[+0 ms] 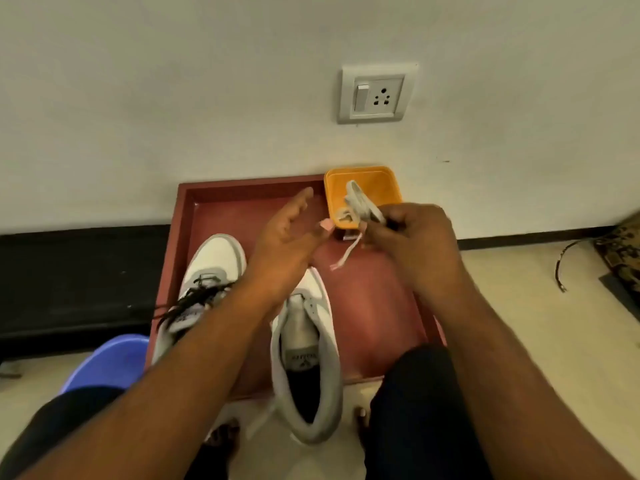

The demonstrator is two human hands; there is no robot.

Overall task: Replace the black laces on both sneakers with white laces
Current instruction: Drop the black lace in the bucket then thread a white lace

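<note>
Two white-and-grey sneakers stand on a red tray (377,299). The left sneaker (211,261) carries black laces (194,299). The right sneaker (304,344) shows no lace, and its tongue stands open. My right hand (412,237) grips a bundled white lace (360,202) just in front of an orange tray (374,181), and one loose end of it hangs down toward the red tray. My left hand (287,233) hovers beside it with fingers spread, holding nothing.
A wall with a socket plate (377,93) rises behind the trays. A blue plastic tub (110,358) sits at lower left beside a black skirting. My knees and feet frame the tray's near edge. A cable (561,268) and patterned cloth lie at right.
</note>
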